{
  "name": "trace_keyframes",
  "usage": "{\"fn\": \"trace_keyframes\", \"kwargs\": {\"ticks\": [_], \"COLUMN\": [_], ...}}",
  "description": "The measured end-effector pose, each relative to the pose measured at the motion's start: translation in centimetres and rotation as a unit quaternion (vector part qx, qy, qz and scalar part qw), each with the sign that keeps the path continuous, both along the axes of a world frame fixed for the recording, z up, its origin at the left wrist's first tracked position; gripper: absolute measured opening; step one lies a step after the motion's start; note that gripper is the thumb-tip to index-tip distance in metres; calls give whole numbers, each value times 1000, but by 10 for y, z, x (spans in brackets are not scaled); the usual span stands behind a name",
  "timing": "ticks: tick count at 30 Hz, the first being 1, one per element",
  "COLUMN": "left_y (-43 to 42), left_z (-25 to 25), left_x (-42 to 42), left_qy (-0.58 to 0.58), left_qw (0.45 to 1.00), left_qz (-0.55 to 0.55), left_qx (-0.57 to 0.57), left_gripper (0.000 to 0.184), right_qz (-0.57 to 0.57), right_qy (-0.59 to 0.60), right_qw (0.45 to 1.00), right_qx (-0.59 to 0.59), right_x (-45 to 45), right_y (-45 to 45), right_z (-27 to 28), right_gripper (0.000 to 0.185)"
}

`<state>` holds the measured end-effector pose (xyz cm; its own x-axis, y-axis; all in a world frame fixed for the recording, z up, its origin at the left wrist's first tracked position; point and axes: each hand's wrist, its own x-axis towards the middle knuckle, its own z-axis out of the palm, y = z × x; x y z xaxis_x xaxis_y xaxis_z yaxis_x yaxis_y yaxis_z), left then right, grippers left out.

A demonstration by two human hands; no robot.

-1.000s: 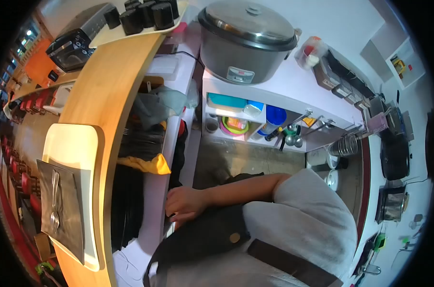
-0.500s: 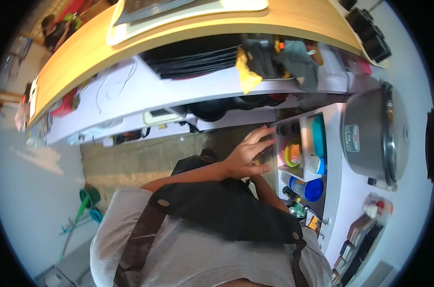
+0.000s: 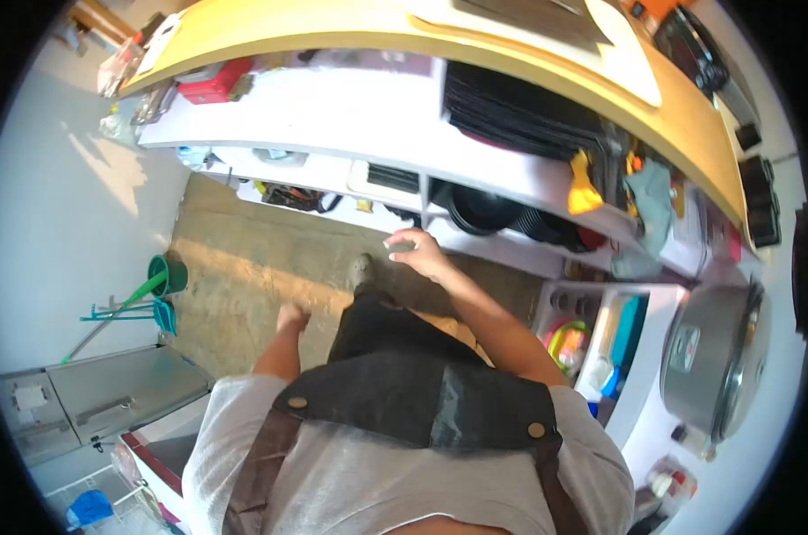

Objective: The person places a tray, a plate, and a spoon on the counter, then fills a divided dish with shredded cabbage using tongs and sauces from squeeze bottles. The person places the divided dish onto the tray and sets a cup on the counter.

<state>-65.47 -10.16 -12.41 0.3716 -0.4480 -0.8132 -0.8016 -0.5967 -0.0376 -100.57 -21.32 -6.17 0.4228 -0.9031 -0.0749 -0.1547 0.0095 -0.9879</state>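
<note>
Okay, left to right: there's a green bucket (image 3: 174, 275) on the floor by the wall, past the left end of the wood-topped bench (image 3: 288, 27). On the bench's upper shelf, near its left end, sits a red box (image 3: 215, 83). Next comes the person's left hand (image 3: 292, 316), hanging low over the floor; it's kinda blurry and the fingers are hard to make out, so I can't tell if it's gripping anything. Over on the lower shelf, a dark tangled bundle (image 3: 297, 197) lies along the front edge, and a bit further right there's a white tray (image 3: 359, 181) with dark slatted stuff in it. Right hand (image 3: 422, 257) is out in front of that shelf, thumb and fingers curved and spread apart, so a loose, unclosed grip, with a gap between it and the shelf's front edge. Just right of there, on the same shelf, are some black round dishes (image 3: 477, 212), pretty near that hand. Above them, on the upper shelf, is a stack of black plates (image 3: 520, 111), then a yellow cloth (image 3: 585, 187) draped over the front edge and a grey cloth (image 3: 652, 201) hanging near the right end. Last up, a big rice cooker (image 3: 702, 357) on the white counter (image 3: 646, 419), off the bench's right end.
</note>
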Motion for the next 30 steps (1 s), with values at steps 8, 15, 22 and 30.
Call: {"fn": "trace_keyframes", "kwargs": {"ticks": [8, 15, 22, 30], "left_y": [121, 45, -36, -197], "left_z": [17, 10, -2, 25], "left_x": [53, 137, 187, 152], "left_qy": [58, 256, 370, 257], "left_qw": [993, 938, 897, 926], "left_qz": [-101, 221, 201, 245], "left_qx": [-35, 80, 134, 130], "left_gripper": [35, 47, 60, 81], "right_qz": [-152, -92, -79, -44], "right_qy": [547, 635, 630, 582], "right_qw": [818, 764, 766, 805], "right_qx": [-88, 67, 101, 105], "right_x": [93, 73, 69, 62], "right_y": [-215, -239, -229, -215], "right_z": [-142, -159, -160, -143], "right_gripper": [56, 57, 57, 58]}}
